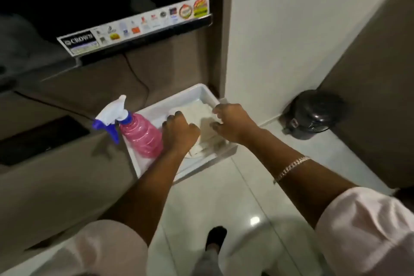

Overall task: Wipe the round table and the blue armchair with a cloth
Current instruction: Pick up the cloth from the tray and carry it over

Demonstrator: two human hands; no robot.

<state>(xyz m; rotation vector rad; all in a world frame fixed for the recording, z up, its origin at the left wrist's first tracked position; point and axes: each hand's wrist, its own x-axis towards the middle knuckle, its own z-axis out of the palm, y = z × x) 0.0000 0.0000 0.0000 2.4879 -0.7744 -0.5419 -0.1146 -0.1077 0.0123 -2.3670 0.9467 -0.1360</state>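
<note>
A whitish folded cloth (197, 112) lies in a white plastic tray (197, 91) on a brown shelf. My left hand (179, 132) rests on the cloth's left part with fingers curled down on it. My right hand (233, 123) is over the cloth's right side, fingers bent and pinching its edge. A pink spray bottle (140, 138) with a white and blue trigger head stands in the tray's left end, touching my left wrist. Neither the round table nor the blue armchair is in view.
A television (100, 2) with a sticker strip hangs above the brown shelf (56, 175). A black cable runs down behind the tray. A small black bin (311, 114) sits on the glossy tiled floor by the white wall. A brown panel stands at right.
</note>
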